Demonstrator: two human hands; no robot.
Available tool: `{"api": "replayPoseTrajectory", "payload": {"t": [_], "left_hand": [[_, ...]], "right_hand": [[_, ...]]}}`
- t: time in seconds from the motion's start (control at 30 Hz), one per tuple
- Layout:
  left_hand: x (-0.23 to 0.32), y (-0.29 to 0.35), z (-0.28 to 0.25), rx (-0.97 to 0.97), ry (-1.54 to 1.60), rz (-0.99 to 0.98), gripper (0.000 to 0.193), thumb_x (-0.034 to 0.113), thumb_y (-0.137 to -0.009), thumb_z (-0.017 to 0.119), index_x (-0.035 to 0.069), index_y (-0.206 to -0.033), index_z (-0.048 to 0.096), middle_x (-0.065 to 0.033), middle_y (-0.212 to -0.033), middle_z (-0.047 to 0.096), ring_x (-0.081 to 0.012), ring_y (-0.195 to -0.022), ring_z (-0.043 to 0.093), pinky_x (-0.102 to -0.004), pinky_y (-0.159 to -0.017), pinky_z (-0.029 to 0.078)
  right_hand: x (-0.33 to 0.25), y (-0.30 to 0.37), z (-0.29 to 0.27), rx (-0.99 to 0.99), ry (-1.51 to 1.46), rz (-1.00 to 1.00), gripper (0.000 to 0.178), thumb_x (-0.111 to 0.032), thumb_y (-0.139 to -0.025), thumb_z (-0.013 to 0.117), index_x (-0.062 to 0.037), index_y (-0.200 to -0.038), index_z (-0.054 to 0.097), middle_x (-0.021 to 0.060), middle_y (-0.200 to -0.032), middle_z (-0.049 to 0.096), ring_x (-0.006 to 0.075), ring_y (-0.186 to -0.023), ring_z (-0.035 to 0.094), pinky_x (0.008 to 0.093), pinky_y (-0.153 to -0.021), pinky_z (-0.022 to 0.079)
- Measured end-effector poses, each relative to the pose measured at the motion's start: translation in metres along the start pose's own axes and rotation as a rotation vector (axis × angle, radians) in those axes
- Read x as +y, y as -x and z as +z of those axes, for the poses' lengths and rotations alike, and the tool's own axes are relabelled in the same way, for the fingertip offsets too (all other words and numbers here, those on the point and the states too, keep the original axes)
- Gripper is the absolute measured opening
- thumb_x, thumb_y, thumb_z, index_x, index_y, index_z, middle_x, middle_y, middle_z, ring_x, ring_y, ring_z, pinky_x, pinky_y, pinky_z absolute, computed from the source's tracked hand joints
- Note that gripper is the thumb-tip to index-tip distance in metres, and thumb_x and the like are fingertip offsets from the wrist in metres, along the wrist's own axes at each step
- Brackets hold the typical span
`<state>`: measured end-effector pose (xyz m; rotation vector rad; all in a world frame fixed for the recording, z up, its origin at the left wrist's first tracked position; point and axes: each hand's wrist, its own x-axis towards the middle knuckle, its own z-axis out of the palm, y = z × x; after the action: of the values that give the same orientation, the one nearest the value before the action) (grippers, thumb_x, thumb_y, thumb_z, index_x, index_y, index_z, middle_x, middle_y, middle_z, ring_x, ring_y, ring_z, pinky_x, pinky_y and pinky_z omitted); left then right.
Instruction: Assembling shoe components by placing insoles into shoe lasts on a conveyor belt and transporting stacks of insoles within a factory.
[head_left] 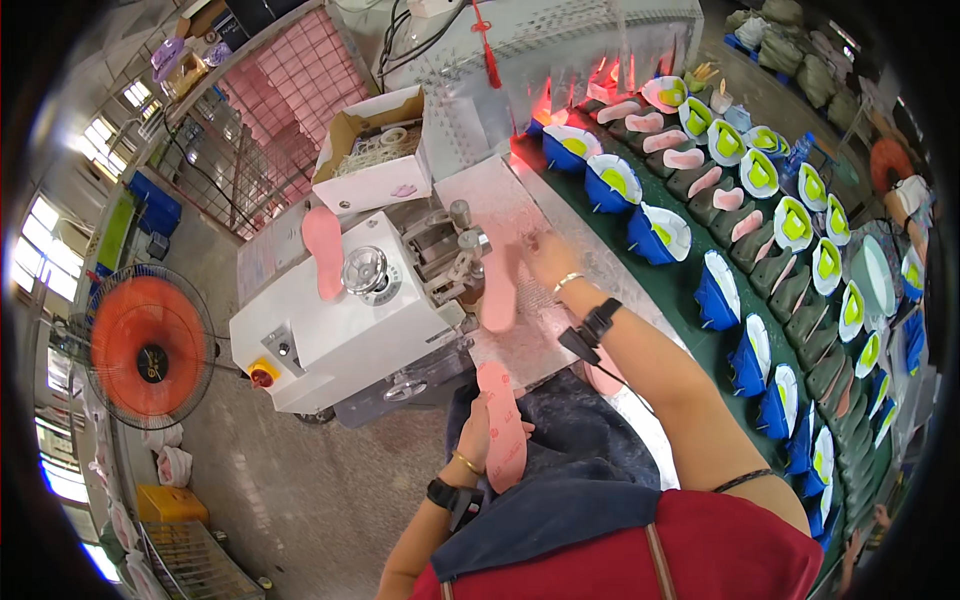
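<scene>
A pale worktable (560,325), dusted pink, carries a white machine (335,330) with a round dial and a red-and-yellow knob. An open white box (375,150) of stringy material stands behind it, and 1 pink insole (322,255) lies on its casing. To the right runs a green conveyor (655,290) with rows of blue-and-white shoe uppers (612,183) and more pink pieces; red light glows at its far end. On the left are a caged orange fan (150,345), a wire rack (280,100) of pink sheets and a grey concrete floor (290,470).

The left hand (478,440) pinches a marked pink insole (506,440) upright above the lap. The right hand (550,262) is over the table, just beside another insole (498,295) at the machine's rollers; its fingertips are blurred, so I cannot tell whether they are spread or pressed together, or touch the piece. That insole's upper end is hard to make out, and the right forearm partly covers 1 more below. The rim cuts off the farthest uppers.
</scene>
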<state>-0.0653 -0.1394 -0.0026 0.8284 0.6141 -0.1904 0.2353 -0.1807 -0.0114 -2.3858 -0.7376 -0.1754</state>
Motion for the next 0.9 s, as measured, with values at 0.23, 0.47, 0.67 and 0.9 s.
{"api": "replayPoseTrajectory", "payload": {"t": [0.23, 0.47, 0.67, 0.9], "left_hand": [[-0.001, 0.023, 0.003, 0.087, 0.0, 0.005, 0.06, 0.047, -0.097, 0.031, -0.002, -0.129, 0.045, -0.0226, -0.095, 0.064, -0.0335, -0.084, 0.065, -0.039, -0.074, 0.053], [-0.01, -0.02, -0.01, 0.047, -1.671, 0.653, 0.024, 0.023, -0.08, 0.064, 0.007, -0.098, 0.062, -0.011, -0.093, 0.063, -0.0296, -0.087, 0.06, -0.0374, -0.071, 0.046], [-0.008, -0.029, 0.016, 0.089, -1.718, 0.725, 0.027, 0.02, -0.088, 0.05, 0.004, -0.109, 0.056, -0.0159, -0.107, 0.061, -0.0325, -0.1, 0.058, -0.0393, -0.084, 0.047], [-0.013, -0.082, -0.014, -0.108, -1.579, 0.656, 0.03, 0.022, -0.087, 0.058, -0.001, -0.105, 0.053, -0.0165, -0.09, 0.062, -0.0303, -0.084, 0.062, -0.0375, -0.072, 0.05]], "right_hand": [[-0.012, -0.026, 0.063, -0.083, -0.599, 0.412, 0.045, -0.041, -0.074, 0.069, 0.0014, -0.087, 0.067, 0.0213, -0.082, 0.067, 0.0328, -0.075, 0.066, 0.0387, -0.066, 0.049], [0.107, 0.027, -0.076, 0.11, -1.024, 0.679, 0.036, -0.031, -0.09, 0.055, 0.0021, -0.105, 0.055, 0.013, -0.087, 0.066, 0.0236, -0.06, 0.067, 0.0302, -0.047, 0.048], [0.307, 0.183, -0.252, 0.765, -0.578, 0.861, 0.022, -0.016, -0.087, 0.052, -0.0016, -0.101, 0.044, 0.0165, -0.08, 0.06, 0.025, -0.046, 0.062, 0.0332, -0.037, 0.048], [0.445, 0.461, -0.438, 0.933, 0.554, 1.218, 0.028, -0.025, -0.084, 0.056, -0.0097, -0.107, 0.061, 0.0241, -0.092, 0.065, 0.0429, -0.089, 0.062, 0.0486, -0.079, 0.049]]}}
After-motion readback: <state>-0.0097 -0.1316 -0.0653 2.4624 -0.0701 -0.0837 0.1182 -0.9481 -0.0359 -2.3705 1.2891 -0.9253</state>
